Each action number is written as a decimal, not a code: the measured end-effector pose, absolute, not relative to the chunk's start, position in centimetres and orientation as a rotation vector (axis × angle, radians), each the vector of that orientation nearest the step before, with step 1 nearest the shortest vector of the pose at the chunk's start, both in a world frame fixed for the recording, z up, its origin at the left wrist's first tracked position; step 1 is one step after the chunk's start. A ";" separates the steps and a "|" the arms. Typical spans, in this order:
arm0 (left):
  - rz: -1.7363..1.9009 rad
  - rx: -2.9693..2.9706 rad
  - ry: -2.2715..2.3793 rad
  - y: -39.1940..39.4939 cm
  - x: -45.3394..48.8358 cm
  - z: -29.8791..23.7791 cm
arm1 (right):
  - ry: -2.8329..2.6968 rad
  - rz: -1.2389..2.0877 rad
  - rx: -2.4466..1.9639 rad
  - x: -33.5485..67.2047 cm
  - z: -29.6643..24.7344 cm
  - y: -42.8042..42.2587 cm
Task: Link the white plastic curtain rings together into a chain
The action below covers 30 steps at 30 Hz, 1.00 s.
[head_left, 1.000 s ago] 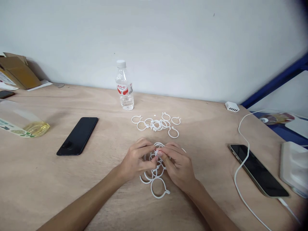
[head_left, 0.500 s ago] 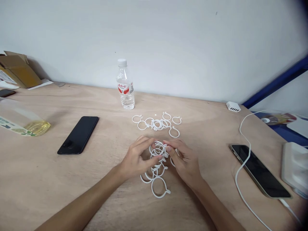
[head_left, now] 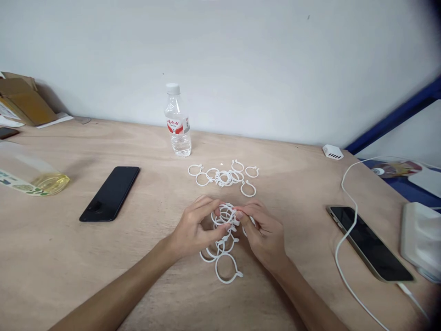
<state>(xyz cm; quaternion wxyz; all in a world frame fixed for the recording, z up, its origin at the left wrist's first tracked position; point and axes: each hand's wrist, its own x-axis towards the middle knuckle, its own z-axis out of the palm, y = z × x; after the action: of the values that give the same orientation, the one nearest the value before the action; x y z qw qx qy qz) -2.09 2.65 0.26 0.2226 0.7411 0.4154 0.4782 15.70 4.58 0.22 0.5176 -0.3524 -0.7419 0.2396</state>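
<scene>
Between my hands is a white plastic ring (head_left: 212, 218) with a small clasp at its right side. My left hand (head_left: 196, 227) grips its left side between thumb and fingers. The thumb and forefinger of my right hand (head_left: 263, 230) pinch the ring at its clasp. Below and behind it lie several overlapping white rings, partly hidden by my fingers. One loose ring (head_left: 216, 271) rests nearest to me, its clasp pointing right. Farther back, a second cluster of white rings (head_left: 225, 178) is spread on the wooden table (head_left: 165, 303).
A water bottle (head_left: 179, 126) stands behind the rings. To the left are a black phone (head_left: 110, 193), a bottle of yellow liquid (head_left: 34, 174) and a cardboard box (head_left: 27, 101). On the right lie a phone (head_left: 370, 243), a white cable (head_left: 339, 257) and a white power strip (head_left: 422, 239).
My right thumb and forefinger have closed in more tightly at the ring's clasp. My left hand keeps its grip on the ring. The whole view has shifted slightly.
</scene>
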 end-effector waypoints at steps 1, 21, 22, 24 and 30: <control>1.322 2.045 1.146 2.6 -2.1 0.3 | -1.782 0.571 -0.841 15.7 0.2 4.6; 0.986 2.058 1.334 2.7 -2.2 -0.4 | -1.955 0.185 -1.625 20.7 -3.0 9.5; 0.948 2.074 1.329 2.7 -2.1 -0.3 | -1.951 0.205 -1.661 20.6 -3.0 9.5; 0.897 2.101 1.324 2.6 -2.1 -0.2 | -1.937 0.234 -1.698 20.4 -2.7 9.3; 0.865 2.185 1.311 2.5 -2.1 0.0 | -1.983 0.268 -1.699 20.0 -2.0 9.0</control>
<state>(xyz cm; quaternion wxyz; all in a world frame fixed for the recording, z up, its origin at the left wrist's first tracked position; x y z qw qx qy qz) -2.07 2.50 0.04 0.2232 0.7915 0.4750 0.3132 19.99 9.00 -1.99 0.2554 -0.6257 -0.7304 0.0989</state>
